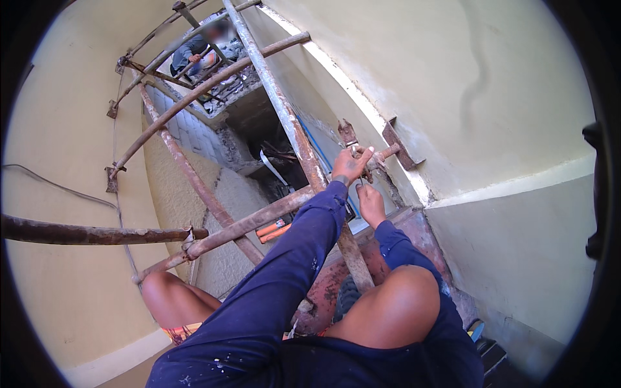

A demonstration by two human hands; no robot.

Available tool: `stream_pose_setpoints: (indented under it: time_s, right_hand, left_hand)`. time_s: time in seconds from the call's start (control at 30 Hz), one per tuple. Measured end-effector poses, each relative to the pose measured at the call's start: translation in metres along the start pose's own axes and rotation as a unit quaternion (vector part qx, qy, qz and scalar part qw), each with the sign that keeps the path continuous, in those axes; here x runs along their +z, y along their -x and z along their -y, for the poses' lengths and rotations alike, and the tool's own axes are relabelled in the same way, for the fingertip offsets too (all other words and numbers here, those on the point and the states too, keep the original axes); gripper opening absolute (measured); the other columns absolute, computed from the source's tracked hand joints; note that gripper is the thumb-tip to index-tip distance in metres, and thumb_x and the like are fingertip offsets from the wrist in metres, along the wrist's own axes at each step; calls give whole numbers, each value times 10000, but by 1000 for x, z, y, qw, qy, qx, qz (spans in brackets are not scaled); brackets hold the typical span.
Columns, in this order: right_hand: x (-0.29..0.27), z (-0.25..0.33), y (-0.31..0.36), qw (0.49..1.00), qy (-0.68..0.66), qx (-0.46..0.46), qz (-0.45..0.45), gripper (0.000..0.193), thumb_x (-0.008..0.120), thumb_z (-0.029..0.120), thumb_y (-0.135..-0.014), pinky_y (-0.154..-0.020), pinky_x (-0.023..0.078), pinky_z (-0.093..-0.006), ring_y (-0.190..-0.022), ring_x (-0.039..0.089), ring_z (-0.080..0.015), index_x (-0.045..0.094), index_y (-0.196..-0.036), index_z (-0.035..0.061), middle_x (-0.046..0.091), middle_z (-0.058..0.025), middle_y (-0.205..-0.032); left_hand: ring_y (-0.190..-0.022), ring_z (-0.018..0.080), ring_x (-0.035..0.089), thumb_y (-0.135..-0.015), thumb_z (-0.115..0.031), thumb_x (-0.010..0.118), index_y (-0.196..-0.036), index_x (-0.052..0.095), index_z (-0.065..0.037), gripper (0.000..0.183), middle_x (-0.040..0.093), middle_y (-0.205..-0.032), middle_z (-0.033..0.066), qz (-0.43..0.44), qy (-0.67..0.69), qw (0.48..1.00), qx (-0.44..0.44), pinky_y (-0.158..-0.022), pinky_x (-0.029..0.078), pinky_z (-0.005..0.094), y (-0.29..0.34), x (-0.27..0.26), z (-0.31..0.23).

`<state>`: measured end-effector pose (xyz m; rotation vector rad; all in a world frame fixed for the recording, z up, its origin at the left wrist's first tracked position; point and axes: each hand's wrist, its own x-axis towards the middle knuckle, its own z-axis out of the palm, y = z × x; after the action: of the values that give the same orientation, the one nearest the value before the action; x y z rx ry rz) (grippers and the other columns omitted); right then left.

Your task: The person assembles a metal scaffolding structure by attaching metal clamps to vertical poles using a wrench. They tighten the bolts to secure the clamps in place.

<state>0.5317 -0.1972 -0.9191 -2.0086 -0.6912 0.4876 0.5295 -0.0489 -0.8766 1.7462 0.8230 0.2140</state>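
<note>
My left hand [348, 167] reaches to the joint at the right end of a rusty horizontal scaffold pipe [272, 210]. Its fingers are wrapped round a rusty scaffold clamp [367, 169], whose hinged flap [347, 132] stands up beyond them. Just below and to the right, my right hand [370, 205] is closed, with a thin, curved piece of metal showing at its fingertips. What that piece is I cannot make out. A long, paint-spotted pipe [284, 107] slants past the left of both hands.
More rusty scaffold pipes [194, 97] cross between the pale walls. A steel angle bracket [402, 145] sits on the right wall's ledge. Below lie orange-handled tools [274, 231] and a dark opening. Farther off, another person [191, 55] crouches amid rubble. My bare knees flank the frame.
</note>
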Motion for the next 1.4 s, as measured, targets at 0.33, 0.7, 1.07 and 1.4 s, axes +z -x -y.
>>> stream_pose_setpoints:
  time_s: [0.33,0.7,1.07,1.4]
  right_hand:
    - [-38,-44,57,992,117,40,25,385,552,328,-994,-643,457,-527,-731,596,-499,575,-825,-17,593,-294,-745]
    - [-77,-16,81,985,169,28,36,259,541,270,-1011,-552,445,-503,-654,606,-482,559,-964,15,577,-261,-640]
    - [-60,-27,69,881,-398,255,-36,279,552,326,-1004,-424,299,-319,-412,371,-145,561,-847,95,397,20,-538]
    - [7,-25,-22,629,-662,397,95,503,440,558,-1006,-424,293,-278,-384,328,-101,576,-790,124,363,55,-508]
  left_hand:
    - [-1067,293,681,-915,-605,604,-1200,695,-95,591,741,-1073,133,16,-106,993,-48,-924,502,409,-2,-8,-4]
    - [-881,392,684,-948,-434,624,-974,723,-52,395,721,-889,176,-39,-33,998,26,-790,498,494,-22,8,33]
    - [-889,417,680,-903,-315,681,-1049,647,-33,319,714,-917,197,-103,-168,974,117,-795,533,481,-9,12,22]
    - [-1006,467,610,-905,-265,590,-1063,586,-82,242,677,-998,238,-90,-68,994,-11,-847,483,557,-10,5,20]
